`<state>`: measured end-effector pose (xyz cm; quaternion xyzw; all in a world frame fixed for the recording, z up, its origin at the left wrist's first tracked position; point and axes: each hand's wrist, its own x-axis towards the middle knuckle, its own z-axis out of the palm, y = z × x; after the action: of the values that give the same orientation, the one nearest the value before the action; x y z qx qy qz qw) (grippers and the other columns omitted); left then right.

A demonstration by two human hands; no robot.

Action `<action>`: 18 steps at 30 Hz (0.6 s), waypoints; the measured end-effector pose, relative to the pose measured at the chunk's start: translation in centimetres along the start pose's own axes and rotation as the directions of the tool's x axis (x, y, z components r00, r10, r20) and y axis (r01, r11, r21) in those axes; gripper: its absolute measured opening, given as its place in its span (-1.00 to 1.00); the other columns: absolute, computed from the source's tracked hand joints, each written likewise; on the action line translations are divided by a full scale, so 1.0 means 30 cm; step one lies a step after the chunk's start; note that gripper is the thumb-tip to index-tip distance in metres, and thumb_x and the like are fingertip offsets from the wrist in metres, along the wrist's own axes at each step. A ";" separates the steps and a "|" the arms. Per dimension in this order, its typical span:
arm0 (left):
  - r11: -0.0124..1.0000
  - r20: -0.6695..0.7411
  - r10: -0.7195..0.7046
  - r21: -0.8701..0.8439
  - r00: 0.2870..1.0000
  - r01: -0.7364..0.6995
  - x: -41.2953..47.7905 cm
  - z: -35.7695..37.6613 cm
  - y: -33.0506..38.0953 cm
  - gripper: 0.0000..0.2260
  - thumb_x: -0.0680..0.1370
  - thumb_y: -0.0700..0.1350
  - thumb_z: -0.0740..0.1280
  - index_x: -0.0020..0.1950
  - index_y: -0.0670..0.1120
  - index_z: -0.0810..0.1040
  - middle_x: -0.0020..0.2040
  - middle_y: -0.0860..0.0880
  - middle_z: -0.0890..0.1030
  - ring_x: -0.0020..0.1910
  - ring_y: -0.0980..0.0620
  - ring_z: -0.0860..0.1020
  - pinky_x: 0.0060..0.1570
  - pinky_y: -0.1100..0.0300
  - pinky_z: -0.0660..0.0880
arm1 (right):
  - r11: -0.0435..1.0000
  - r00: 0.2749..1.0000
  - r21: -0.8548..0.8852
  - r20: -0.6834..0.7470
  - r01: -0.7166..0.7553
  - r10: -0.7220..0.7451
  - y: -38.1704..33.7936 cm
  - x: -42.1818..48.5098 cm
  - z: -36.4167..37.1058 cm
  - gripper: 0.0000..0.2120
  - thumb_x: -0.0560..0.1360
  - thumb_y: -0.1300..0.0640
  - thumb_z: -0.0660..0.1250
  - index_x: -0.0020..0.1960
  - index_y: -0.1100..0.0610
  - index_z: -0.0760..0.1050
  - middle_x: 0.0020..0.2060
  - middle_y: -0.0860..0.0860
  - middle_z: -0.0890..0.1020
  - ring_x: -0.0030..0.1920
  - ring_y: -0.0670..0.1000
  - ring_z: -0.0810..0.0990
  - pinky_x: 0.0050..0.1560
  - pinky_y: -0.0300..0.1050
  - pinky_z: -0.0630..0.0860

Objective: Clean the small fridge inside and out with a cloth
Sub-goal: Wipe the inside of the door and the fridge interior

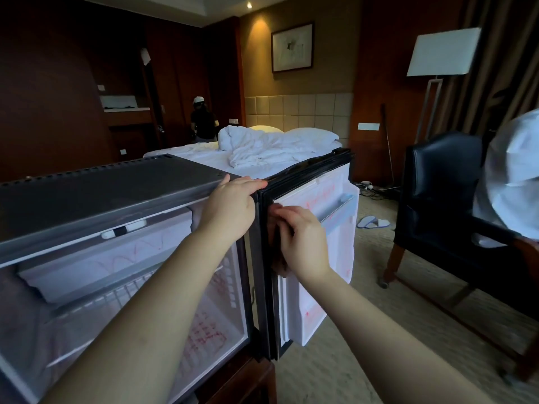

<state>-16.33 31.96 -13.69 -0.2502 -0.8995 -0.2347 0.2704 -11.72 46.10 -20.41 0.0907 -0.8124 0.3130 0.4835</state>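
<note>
The small fridge (96, 196) stands in front of me with a grey top and its door (326, 182) swung open to the right. Red scribbles mark its white inside walls and the door's inner liner. My left hand (230, 208) grips the top front corner of the fridge near the hinge. My right hand (300, 243) holds a dark cloth (278, 265) against the black door seal on the hinge side; most of the cloth is hidden behind the hand.
A wire shelf (116, 295) sits inside the fridge. A bed (262, 153) with rumpled white linen lies behind it. A black armchair (440, 199) stands at the right on carpet, slippers (373, 223) on the floor. A person (202, 121) stands far back.
</note>
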 end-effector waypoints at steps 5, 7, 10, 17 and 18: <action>1.000 -0.009 0.014 -0.011 1.000 -0.014 0.006 0.010 -0.015 -0.48 0.51 -0.35 0.09 0.35 0.06 0.50 0.38 -0.01 0.47 0.43 -0.04 0.34 0.46 0.10 0.18 | 0.987 0.991 0.126 -0.072 -0.102 0.111 -0.059 0.065 0.009 -0.72 0.43 0.41 0.25 0.04 0.21 0.63 -0.06 0.09 0.67 -0.02 0.04 0.58 0.07 -0.28 0.40; 1.000 -0.026 0.016 -0.014 1.000 -0.016 0.003 0.008 -0.012 -0.48 0.50 -0.34 0.09 0.35 0.06 0.50 0.38 -0.01 0.47 0.41 -0.01 0.36 0.44 0.15 0.20 | 0.982 0.992 0.154 -0.049 -0.110 0.119 -0.063 0.025 0.017 -0.71 0.41 0.44 0.26 0.03 0.21 0.63 -0.09 0.10 0.67 -0.04 0.04 0.57 0.04 -0.26 0.42; 1.000 -0.037 0.006 -0.004 0.999 -0.007 -0.008 0.002 0.003 -0.49 0.52 -0.34 0.09 0.36 0.06 0.48 0.40 0.00 0.45 0.42 0.03 0.34 0.41 0.21 0.17 | 0.991 0.995 0.102 0.063 -0.083 0.076 -0.024 -0.036 -0.002 -0.70 0.41 0.43 0.27 0.02 0.18 0.65 -0.11 0.09 0.68 -0.05 0.11 0.61 0.00 -0.20 0.45; 0.997 0.163 0.078 -0.026 0.984 -0.074 -0.009 -0.108 -0.053 -0.44 0.57 -0.29 0.13 0.52 0.14 0.21 0.52 0.11 0.24 0.40 0.01 0.36 0.33 0.15 0.32 | 0.965 0.972 0.200 -0.129 -0.168 0.196 -0.009 0.166 -0.087 -0.72 0.50 0.33 0.28 0.14 0.12 0.62 0.02 -0.06 0.66 0.05 -0.12 0.58 0.13 -0.43 0.38; 0.997 0.166 0.082 -0.019 0.983 -0.080 -0.014 -0.121 -0.067 -0.42 0.57 -0.29 0.13 0.53 0.13 0.16 0.53 0.15 0.18 0.44 0.01 0.31 0.37 0.13 0.31 | 0.972 0.983 0.199 -0.108 -0.128 0.151 -0.025 0.184 -0.072 -0.72 0.50 0.33 0.28 0.14 0.12 0.62 0.03 -0.05 0.66 0.07 -0.10 0.59 0.17 -0.35 0.42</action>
<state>-15.84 28.24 -11.82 -0.3070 -0.9066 -0.2074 0.2018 -12.65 47.67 -14.71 0.0600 -0.7518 0.4279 0.4981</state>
